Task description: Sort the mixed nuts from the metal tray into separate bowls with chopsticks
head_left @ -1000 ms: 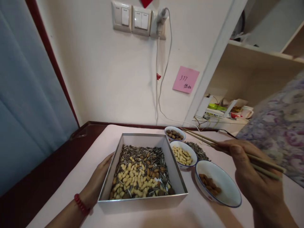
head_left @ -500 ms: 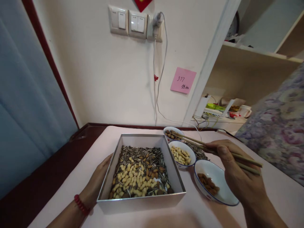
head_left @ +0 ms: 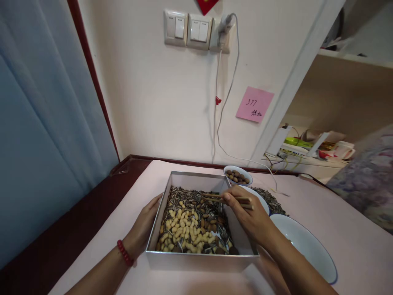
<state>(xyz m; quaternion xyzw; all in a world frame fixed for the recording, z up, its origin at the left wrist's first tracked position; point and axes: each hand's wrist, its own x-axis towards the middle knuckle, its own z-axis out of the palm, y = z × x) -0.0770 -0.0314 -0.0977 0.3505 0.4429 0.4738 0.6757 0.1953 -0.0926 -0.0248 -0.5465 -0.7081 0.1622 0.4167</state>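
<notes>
A silver rectangular box stands before me with striped sunflower seeds, peanuts in the shell and brown almonds mixed in it. My left hand lies along the outside of its left wall, fingers stretched out and partly hidden by the wall. Over the right wall reaches my right hand, closed around a pair of wooden chopsticks. The chopstick tips are down among the sunflower seeds and almonds near the back; whether they pinch anything I cannot tell.
Right of the box are a far bowl of round brown nuts, a middle bowl mostly behind my right hand, and a larger near bowl. Loose sunflower seeds lie heaped beside them. A white cable runs down the wall onto the table.
My right hand has moved left with the chopsticks, from above the bowls to inside the box. My left hand stays at the box's left wall. The view has shifted slightly.
</notes>
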